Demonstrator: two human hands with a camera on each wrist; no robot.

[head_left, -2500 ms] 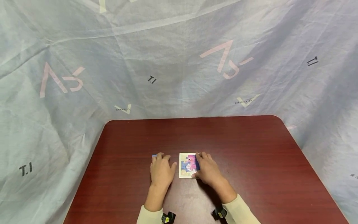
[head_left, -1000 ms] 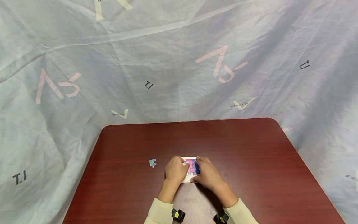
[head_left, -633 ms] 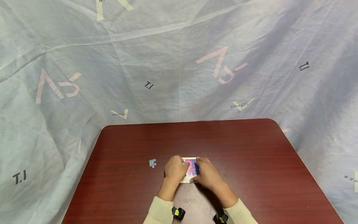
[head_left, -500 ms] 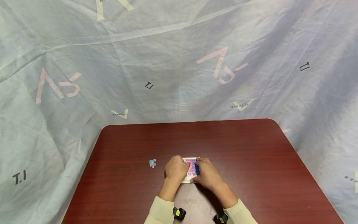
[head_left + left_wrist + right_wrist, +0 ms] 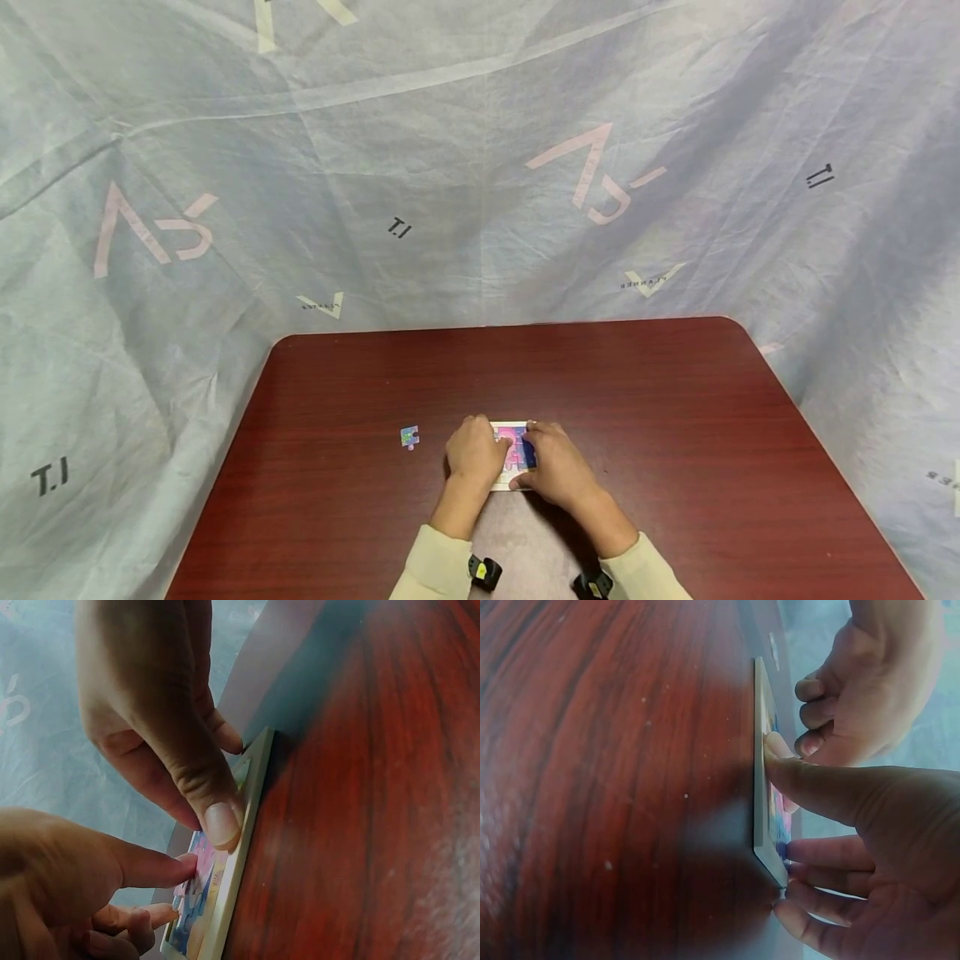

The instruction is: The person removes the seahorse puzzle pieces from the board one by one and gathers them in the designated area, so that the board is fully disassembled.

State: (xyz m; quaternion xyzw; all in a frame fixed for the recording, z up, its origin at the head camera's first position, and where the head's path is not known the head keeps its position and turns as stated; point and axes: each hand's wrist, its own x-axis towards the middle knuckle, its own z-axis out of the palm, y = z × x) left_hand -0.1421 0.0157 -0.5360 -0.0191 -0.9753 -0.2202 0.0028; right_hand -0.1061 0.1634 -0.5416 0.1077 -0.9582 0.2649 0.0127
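A small jigsaw puzzle (image 5: 513, 481) in a pale frame lies flat on the table, its picture pink, blue and cream. Its right part shows dark blue beside my right hand (image 5: 558, 467). That hand grips the frame, thumb (image 5: 778, 746) on the near rim and fingers at the right side. My left hand (image 5: 474, 454) is over the left part, thumb (image 5: 180, 868) and index finger meeting at a puzzle piece (image 5: 178, 900), mostly hidden by the fingers. The other fingers are curled. A loose blue-green puzzle piece (image 5: 409, 437) lies to the left, touched by neither hand.
The dark red wooden table (image 5: 637, 375) extends on all sides of the puzzle. A grey printed cloth (image 5: 450, 167) hangs behind the table and along both sides. Black cameras (image 5: 485, 572) sit on both wrists.
My left hand has moved right, from beside the frame onto its left part, uncovering the loose piece. Since then it has barely shifted. My right hand keeps its hold on the frame.
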